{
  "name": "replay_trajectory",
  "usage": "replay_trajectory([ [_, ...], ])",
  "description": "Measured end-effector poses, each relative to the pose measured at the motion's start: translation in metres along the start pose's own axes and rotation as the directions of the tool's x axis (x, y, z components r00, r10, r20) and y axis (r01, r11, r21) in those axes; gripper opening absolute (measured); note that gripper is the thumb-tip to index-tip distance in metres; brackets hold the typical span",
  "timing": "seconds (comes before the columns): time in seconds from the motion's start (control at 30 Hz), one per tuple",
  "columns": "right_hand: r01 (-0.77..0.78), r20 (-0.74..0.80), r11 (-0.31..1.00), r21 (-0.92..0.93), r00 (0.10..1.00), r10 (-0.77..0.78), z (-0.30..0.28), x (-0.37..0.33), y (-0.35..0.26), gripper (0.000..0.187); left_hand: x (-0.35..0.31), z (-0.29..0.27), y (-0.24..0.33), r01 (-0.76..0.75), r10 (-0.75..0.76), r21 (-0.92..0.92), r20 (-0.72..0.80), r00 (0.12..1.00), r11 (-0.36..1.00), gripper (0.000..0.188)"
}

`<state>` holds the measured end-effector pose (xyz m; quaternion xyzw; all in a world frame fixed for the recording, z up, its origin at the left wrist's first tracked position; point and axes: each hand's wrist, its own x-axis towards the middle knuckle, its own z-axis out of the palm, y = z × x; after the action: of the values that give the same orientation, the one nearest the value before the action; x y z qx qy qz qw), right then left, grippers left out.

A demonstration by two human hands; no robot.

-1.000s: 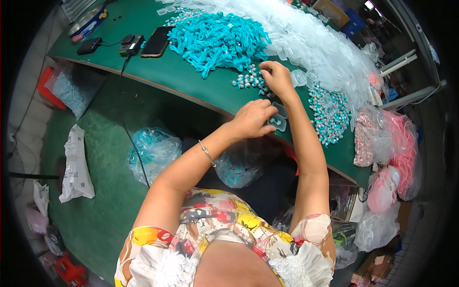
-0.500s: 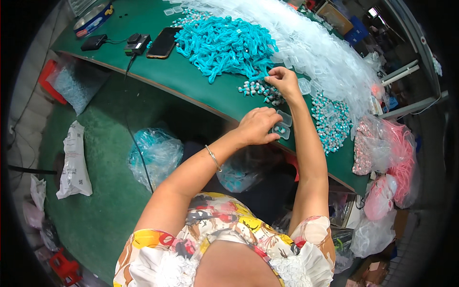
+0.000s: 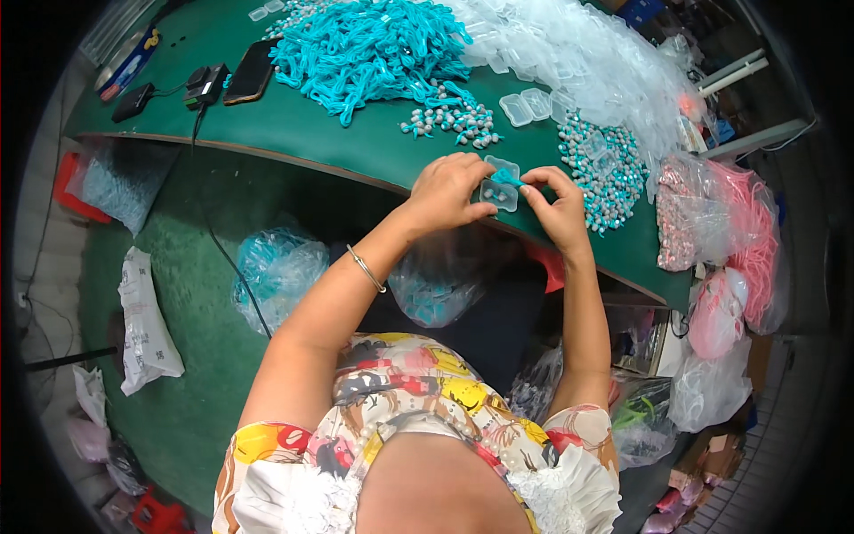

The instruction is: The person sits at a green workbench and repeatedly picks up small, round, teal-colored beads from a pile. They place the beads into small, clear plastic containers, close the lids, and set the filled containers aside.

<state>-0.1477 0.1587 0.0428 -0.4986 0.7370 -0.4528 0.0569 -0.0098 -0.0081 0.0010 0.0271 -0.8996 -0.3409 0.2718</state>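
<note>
At the table's front edge lies a small clear hinged plastic box with its lid folded open. A few small grey-and-teal pieces sit in its near half. My left hand grips the box by its left side, thumb at the near corner. Between thumb and fingertips, my right hand pinches a folded teal cord over the box. Beyond my hands spreads a heap of teal cords. Nearer to me is a small pile of grey-and-teal beads; a larger bead pile lies to the right.
Clear empty boxes form a big heap along the back. A phone, a black device with a cable and a round tin stand at left. Bags of pink cords hang at right. Filled bags sit below the table.
My right hand has come from the cord heap to the box, bringing a teal cord. My left hand stays at the box. The whole view has shifted.
</note>
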Motion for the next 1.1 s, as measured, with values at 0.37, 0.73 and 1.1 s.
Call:
replay_trajectory([
  [0.37,0.21,-0.07,0.944,-0.256,0.97,-0.235,0.006,-0.012,0.005,0.014,0.001,0.002,-0.002,-0.036,0.036,-0.003,-0.015,0.999,0.999,0.047],
  [0.73,0.156,-0.129,0.935,-0.318,0.97,-0.206,0.018,-0.018,0.012,0.013,0.001,0.003,-0.001,-0.036,0.036,-0.001,-0.015,0.999,0.999,0.045],
  [1.1,0.256,0.032,0.872,-0.417,0.963,-0.268,0.01,-0.018,-0.002,0.011,0.002,0.002,0.0,-0.01,0.01,0.0,0.001,1.0,1.0,0.043],
])
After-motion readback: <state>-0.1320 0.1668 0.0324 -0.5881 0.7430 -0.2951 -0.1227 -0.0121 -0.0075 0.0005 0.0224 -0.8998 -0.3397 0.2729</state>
